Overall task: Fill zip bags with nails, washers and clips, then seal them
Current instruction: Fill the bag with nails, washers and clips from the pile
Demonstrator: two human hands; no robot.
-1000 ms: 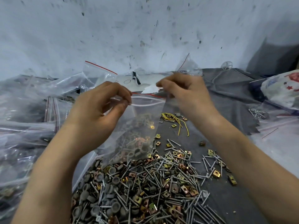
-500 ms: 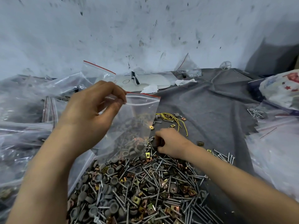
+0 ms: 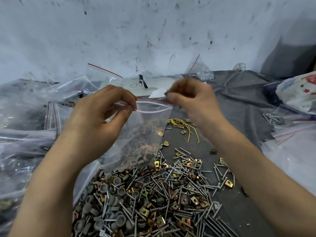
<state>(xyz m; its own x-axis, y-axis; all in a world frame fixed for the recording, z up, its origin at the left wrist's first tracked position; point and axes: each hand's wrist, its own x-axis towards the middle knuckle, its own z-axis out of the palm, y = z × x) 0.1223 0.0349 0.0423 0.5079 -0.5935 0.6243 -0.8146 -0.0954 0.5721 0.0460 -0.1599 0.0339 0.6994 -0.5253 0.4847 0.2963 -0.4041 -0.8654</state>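
Observation:
A clear zip bag (image 3: 147, 134) with a red strip along its mouth hangs open over the table, holding grey washers, nails and brass clips at its bottom. My left hand (image 3: 102, 117) pinches the bag's top left edge between thumb and fingers. My right hand (image 3: 191, 101) is blurred at the bag's top right corner, its fingertips pinched together on a small dark piece (image 3: 166, 94) just above the mouth. Below the bag lies a big loose pile of nails, grey washers and brass clips (image 3: 153, 194).
Clear plastic bags (image 3: 25, 125) are heaped at the left. A grey cloth (image 3: 239, 108) covers the table. Yellow wire (image 3: 181, 124) lies behind the pile. A patterned bag (image 3: 297, 93) and loose nails (image 3: 273, 117) sit at the right, a small filled bag (image 3: 200, 72) by the wall.
My right hand left the bag's corner, dipped to the pile half a second ago, and has come back up to the bag's mouth. My left hand kept its pinch on the bag.

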